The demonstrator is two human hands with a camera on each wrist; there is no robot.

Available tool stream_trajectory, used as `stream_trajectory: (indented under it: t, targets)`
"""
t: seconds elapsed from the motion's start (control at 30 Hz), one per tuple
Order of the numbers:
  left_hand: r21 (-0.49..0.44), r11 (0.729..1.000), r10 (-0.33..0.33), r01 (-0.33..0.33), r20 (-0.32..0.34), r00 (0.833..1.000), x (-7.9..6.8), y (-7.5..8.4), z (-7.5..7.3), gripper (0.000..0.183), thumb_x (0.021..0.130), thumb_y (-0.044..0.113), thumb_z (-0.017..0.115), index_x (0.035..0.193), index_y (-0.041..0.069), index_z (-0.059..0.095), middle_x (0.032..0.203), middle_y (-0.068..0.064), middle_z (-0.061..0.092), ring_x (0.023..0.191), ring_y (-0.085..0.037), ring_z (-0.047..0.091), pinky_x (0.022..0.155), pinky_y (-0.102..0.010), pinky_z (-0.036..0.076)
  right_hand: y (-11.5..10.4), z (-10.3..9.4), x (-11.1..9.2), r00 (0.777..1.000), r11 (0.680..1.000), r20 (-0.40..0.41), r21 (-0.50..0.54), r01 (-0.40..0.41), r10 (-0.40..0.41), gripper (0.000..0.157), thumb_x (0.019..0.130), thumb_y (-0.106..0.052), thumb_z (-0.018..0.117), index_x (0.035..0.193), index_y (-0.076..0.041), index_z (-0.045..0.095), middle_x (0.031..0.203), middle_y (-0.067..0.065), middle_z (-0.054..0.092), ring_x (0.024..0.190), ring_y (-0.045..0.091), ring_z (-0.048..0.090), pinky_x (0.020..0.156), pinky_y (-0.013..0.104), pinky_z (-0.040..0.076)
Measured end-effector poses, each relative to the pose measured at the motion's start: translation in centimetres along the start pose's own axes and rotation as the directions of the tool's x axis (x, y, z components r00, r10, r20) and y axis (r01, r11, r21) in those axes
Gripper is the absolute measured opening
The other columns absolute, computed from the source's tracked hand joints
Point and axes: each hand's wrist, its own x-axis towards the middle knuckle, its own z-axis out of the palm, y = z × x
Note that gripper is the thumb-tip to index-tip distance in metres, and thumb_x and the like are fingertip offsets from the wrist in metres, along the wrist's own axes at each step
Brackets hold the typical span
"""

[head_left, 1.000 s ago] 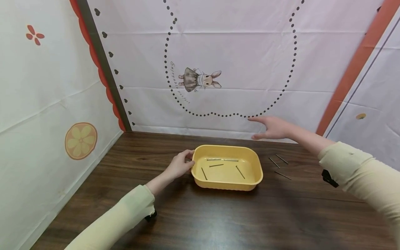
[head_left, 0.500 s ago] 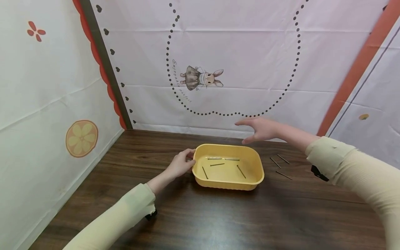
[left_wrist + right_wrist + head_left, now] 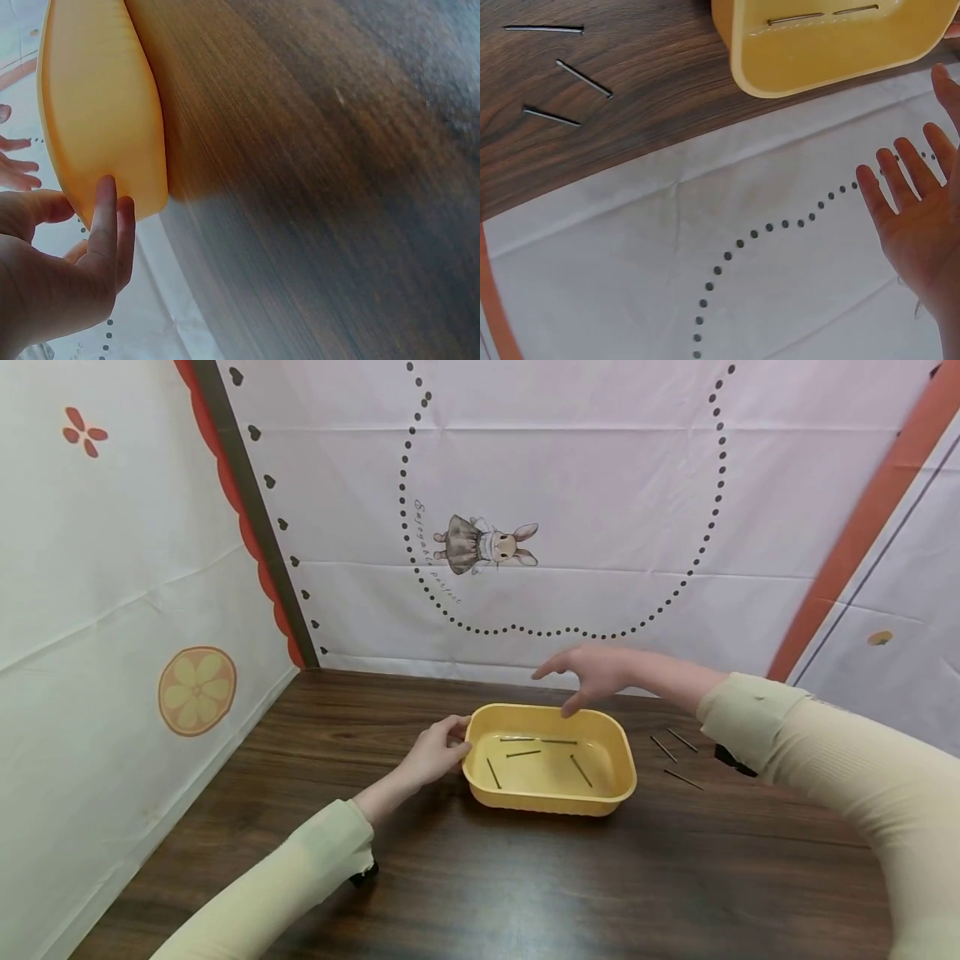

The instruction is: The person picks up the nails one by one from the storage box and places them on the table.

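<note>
A yellow plastic basin (image 3: 546,802) sits on the wooden table with several nails (image 3: 581,771) lying scattered on its floor. My left hand (image 3: 431,753) holds its left end; in the left wrist view the thumb is at the rim and the fingers (image 3: 106,217) lie against the outer wall. Above the basin's far edge hovers my right hand (image 3: 600,668), its thumb and fingers spread and gripping nothing. In the right wrist view that hand (image 3: 922,232) shows an open palm. Three more nails (image 3: 684,779) lie on the table to the right of the basin.
The dark wood table (image 3: 480,893) meets a white printed cloth (image 3: 600,527) hanging behind it. A second cloth wall (image 3: 112,610) stands along the left side. Another patterned panel (image 3: 900,693) borders the right.
My right hand has moved left from beside the basin to above its far rim, and stays spread. My left hand keeps its hold on the basin. The nails have not moved.
</note>
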Motion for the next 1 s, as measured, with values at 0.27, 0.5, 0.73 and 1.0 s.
stream_trajectory:
  t: [0.27, 0.5, 0.73, 1.0]
  targets:
    - [0.001, 1.0, 0.007, -0.007, -0.006, 1.0, 0.1, -0.2, 0.1, 0.048, 0.094, 0.005, 0.059, 0.142, 0.002, 0.05, 0.122, -0.019, 0.064, 0.094, -0.021, 0.068, 0.067, -0.029, 0.063, -0.6, 0.8, 1.8, 0.997, 0.998, 0.049, -0.003, 0.055, -0.055, 0.064, 0.082, -0.026, 0.079, 0.14, -0.012, 0.056, 0.147, 0.012, 0.053, 0.133, 0.035, 0.052, 0.112, 0.052, 0.043]
    - [-0.007, 1.0, 0.008, -0.008, 0.0, 1.0, 0.3, -0.3, 0.2, 0.048, 0.095, 0.006, 0.059, 0.142, 0.002, 0.05, 0.124, -0.02, 0.063, 0.096, -0.021, 0.069, 0.066, -0.028, 0.063, -1.0, 1.7, 3.1, 0.982, 0.985, 0.089, -0.035, 0.17, -0.166, 0.055, 0.083, -0.022, 0.079, 0.133, -0.009, 0.061, 0.139, 0.01, 0.06, 0.129, 0.032, 0.056, 0.111, 0.048, 0.046]
    - [-0.051, 0.999, 0.008, -0.007, 0.02, 1.0, 0.3, -0.3, 0.0, 0.049, 0.096, 0.006, 0.058, 0.143, 0.002, 0.048, 0.126, -0.022, 0.062, 0.101, -0.027, 0.069, 0.07, -0.032, 0.064, -1.5, 2.8, 4.1, 0.959, 0.964, 0.13, -0.056, 0.261, -0.253, 0.051, 0.082, -0.015, 0.078, 0.129, -0.005, 0.063, 0.133, 0.012, 0.064, 0.122, 0.033, 0.061, 0.108, 0.046, 0.048]
    - [-0.052, 0.999, 0.007, -0.007, 0.007, 1.0, 0.3, -0.6, -0.1, 0.049, 0.095, 0.005, 0.059, 0.143, 0.001, 0.049, 0.125, -0.022, 0.063, 0.101, -0.027, 0.069, 0.068, -0.03, 0.063, -1.9, 5.2, 5.1, 0.95, 0.953, 0.096, -0.016, 0.301, -0.299, 0.043, 0.081, -0.007, 0.077, 0.123, 0.0, 0.066, 0.122, 0.015, 0.068, 0.108, 0.033, 0.066, 0.095, 0.043, 0.056]
